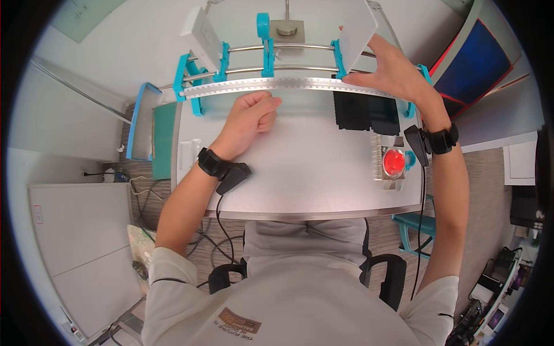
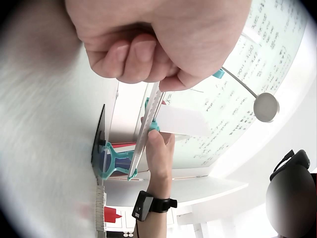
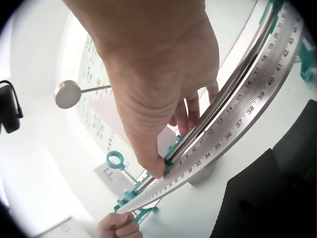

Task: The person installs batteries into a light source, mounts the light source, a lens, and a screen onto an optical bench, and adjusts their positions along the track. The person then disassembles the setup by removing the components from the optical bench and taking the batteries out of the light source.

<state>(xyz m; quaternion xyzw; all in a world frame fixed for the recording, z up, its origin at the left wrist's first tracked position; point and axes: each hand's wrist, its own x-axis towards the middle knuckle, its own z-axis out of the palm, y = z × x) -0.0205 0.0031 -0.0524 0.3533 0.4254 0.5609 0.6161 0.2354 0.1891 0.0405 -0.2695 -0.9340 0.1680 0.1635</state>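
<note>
A bench with parallel metal rods (image 1: 306, 67) and a ruler (image 1: 277, 85) along its front stands across the table. My right hand (image 1: 398, 72) is at its right side and grips a teal sliding holder (image 1: 338, 57) that carries an upright white panel (image 1: 358, 37). In the right wrist view the thumb presses the holder by the ruler, with the fingers beyond the rods. My left hand (image 1: 248, 121), curled into a fist with nothing visible in it, lies just in front of the ruler. Left of the gripped holder stand a teal ring holder (image 1: 264, 26) and another white panel (image 1: 201, 37).
Black flat pads (image 1: 366, 112) lie under the bench's right part. Nearer me, at the right, is a metal piece with a red round part (image 1: 394, 162). A weighted metal stand (image 1: 287, 30) is behind the rods. At the left stands a blue-edged box (image 1: 141, 121).
</note>
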